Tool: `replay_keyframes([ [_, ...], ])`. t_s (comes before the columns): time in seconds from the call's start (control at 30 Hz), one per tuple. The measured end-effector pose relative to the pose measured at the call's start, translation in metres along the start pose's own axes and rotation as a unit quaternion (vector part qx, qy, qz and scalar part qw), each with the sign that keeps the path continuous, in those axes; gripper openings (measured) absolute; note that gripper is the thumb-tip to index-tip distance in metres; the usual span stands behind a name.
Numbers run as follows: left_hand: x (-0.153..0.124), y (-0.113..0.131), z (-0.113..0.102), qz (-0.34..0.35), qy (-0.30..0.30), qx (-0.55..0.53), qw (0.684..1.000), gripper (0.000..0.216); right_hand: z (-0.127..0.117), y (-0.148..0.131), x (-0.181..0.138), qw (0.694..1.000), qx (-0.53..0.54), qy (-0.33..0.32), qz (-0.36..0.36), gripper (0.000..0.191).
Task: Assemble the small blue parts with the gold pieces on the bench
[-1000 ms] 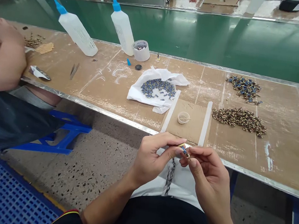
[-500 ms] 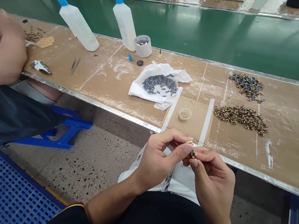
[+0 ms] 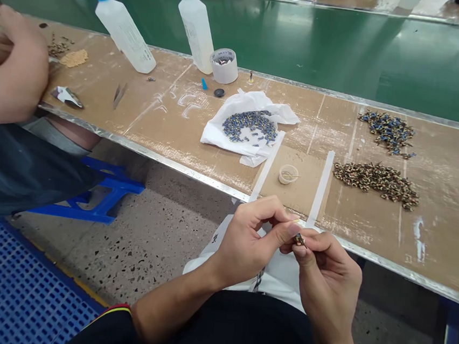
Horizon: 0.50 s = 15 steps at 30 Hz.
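My left hand (image 3: 249,241) is closed in a pinch, thumb against forefinger, with a small pale yellow piece (image 3: 296,220) showing at the fingertips. Facing it, my right hand (image 3: 327,270) pinches a tiny dark painted part (image 3: 299,239) with gold and brown patches. The fingertips of both hands meet around this part and hide some of it. Just beyond them, on a taped cardboard patch (image 3: 302,195), stands a small clear cup (image 3: 288,174) with a thin stick across it. White paper (image 3: 212,135) behind it holds many blue-and-yellow small parts (image 3: 250,125).
Right of the cardboard lie a pile of brown-gold parts (image 3: 376,183) and a pile of blue-brown parts (image 3: 387,130). White bottles (image 3: 196,33), a tape roll (image 3: 225,70) and tweezers (image 3: 119,96) are farther left. A co-worker's arm (image 3: 17,76) rests at the left edge.
The view has shifted slightly, so the table things sit a little farther right. My hands stay together, and the part between them has turned a little. The co-worker's arm has moved slightly.
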<state>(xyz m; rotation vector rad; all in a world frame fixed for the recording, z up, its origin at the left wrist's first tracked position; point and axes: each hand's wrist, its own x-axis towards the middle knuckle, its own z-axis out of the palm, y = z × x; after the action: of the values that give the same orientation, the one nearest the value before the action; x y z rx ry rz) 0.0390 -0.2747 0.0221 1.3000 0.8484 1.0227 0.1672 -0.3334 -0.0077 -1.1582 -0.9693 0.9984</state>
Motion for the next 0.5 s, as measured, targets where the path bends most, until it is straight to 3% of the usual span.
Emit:
replay_keyframes([
  [0.33, 0.003, 0.015, -0.002, -0.022, -0.005, 0.103, 0.994, 0.021, 0.002, -0.008, 0.004, 0.998, 0.025, -0.006, 0.054, 0.013],
  [0.5, -0.003, 0.026, -0.005, -0.014, 0.009, 0.145, 0.989, 0.021, 0.001, -0.018, 0.005, 0.998, -0.016, 0.008, 0.056, 0.013],
])
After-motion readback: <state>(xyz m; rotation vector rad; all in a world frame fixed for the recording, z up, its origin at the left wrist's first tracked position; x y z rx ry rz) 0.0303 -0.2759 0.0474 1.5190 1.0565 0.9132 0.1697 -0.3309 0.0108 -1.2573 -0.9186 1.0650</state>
